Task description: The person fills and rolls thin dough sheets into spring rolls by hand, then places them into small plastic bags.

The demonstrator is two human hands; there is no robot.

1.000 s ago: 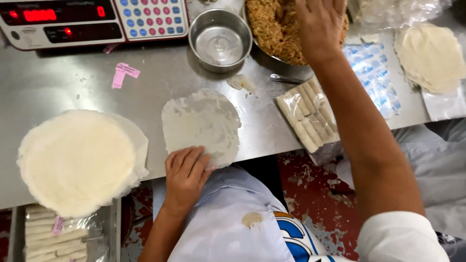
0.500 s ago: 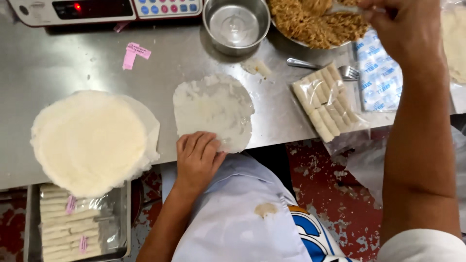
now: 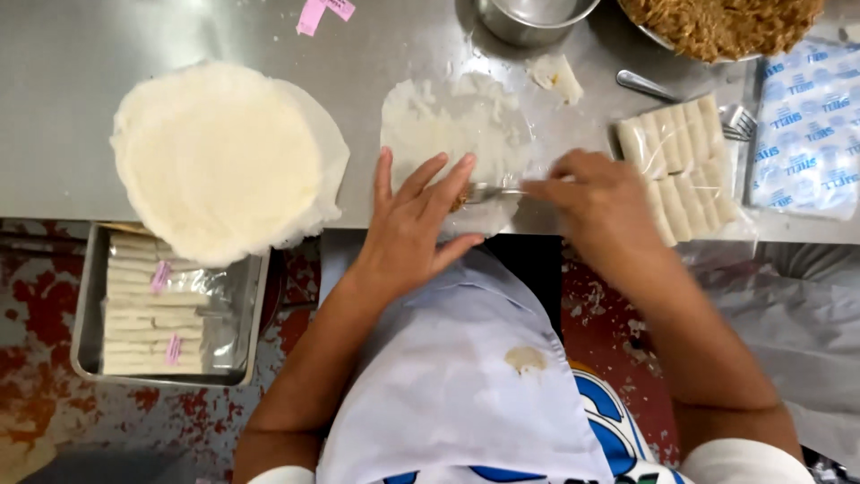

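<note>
- Centrally, the left hand [image 3: 414,229] lay flat, fingers spread, on the thin wrapper [image 3: 457,134] in the upper middle.
- The right hand [image 3: 602,208] pinched a fork [image 3: 488,192] holding filling over the wrapper's lower edge.

From my feed the right hand [image 3: 598,202] is motion-blurred, the filling bowl [image 3: 721,27] and metal bowl [image 3: 528,18] are cut off up top, and my left hand [image 3: 414,229] hides the wrapper's [image 3: 457,125] near edge.

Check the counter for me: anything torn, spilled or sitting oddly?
Mostly tidy. A torn wrapper scrap lies loose beside the single wrapper, whose edges look ragged. The wrapper stack overhangs the counter edge above the tray.
</note>
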